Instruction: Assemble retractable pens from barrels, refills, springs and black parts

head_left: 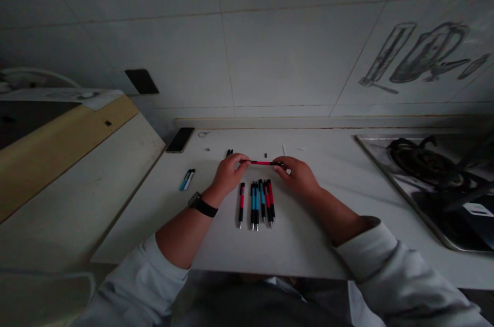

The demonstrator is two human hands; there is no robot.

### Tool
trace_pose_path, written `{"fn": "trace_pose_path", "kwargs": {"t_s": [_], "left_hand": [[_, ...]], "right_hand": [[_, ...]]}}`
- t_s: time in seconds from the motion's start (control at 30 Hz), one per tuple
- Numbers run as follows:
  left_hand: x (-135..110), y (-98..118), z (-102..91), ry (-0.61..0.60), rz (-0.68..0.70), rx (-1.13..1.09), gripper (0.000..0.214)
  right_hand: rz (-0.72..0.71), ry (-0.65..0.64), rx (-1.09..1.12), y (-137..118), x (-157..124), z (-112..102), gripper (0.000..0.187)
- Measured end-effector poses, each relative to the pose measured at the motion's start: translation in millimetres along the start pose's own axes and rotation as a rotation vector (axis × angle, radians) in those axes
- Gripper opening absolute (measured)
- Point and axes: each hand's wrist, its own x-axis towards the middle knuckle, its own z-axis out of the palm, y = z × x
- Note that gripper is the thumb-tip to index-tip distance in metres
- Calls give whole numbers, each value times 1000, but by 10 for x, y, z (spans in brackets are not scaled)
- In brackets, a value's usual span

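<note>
You hold a red and black pen (263,163) level above the white table (309,244), its length running from side to side between your two hands. Your left hand (233,170) pinches its left end between thumb and fingers, and your right hand (295,174) pinches its right end the same way. Just nearer to you than that held pen lies a loose row of six pens, all pointing toward you: a lone red pen (241,206) at the left, then a pair of blue pens (255,206), a third blue pen (262,201) and a pair of red pens (269,203). Just beyond the held pen sits a small black piece (265,155), with a thin white stick (284,150) beyond its right end. Past its left end, beside your left hand, some black tips (229,152) show, too partly hidden to make out. Farther left of it are a tiny metallic bit (207,149), a thin loop (204,134) and a dark phone (180,140); nearer you on that side, two slim pieces (187,179), one blue and one whitish, lie side by side. Your left wrist wears a black watch (203,204). Well to the right of the held pen is a gas stove (424,183), and behind it all stands the tiled wall (278,59).
</note>
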Motion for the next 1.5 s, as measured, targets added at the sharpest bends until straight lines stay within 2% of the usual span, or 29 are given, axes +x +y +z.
{"fn": "trace_pose_path", "kwargs": {"t_s": [0.07,0.17,0.27,0.37,0.67,0.77,0.9,1.0,1.13,1.23,1.4,1.5], "left_hand": [[-1,-18,-10,7,-3,7,6],[-4,-35,-31,2,-8,15,6],[-5,-37,-54,7,-15,19,6],[0,-30,-70,4,-4,22,6],[13,-2,-85,-13,4,40,6],[15,-5,-83,-7,6,44,6],[16,-15,-76,1,11,42,5],[18,-17,-70,-6,11,40,6],[19,-15,-66,-10,0,46,6],[23,-15,-67,-11,6,49,7],[26,-4,-73,-17,12,41,6],[24,7,-74,-30,4,33,6]], "right_hand": [[14,-16,-16,19,4,11,29],[35,13,7,28,0,49,21],[62,6,27,21,-8,84,26],[57,-48,13,24,-8,102,23],[48,-38,31,43,4,109,19],[62,-4,50,47,6,111,28],[67,-50,45,55,6,123,20],[65,-35,61,56,8,137,27],[63,-70,31,46,15,143,18],[76,-32,51,37,19,138,29],[53,-72,51,41,19,143,16],[74,-37,62,45,17,155,29]]}}
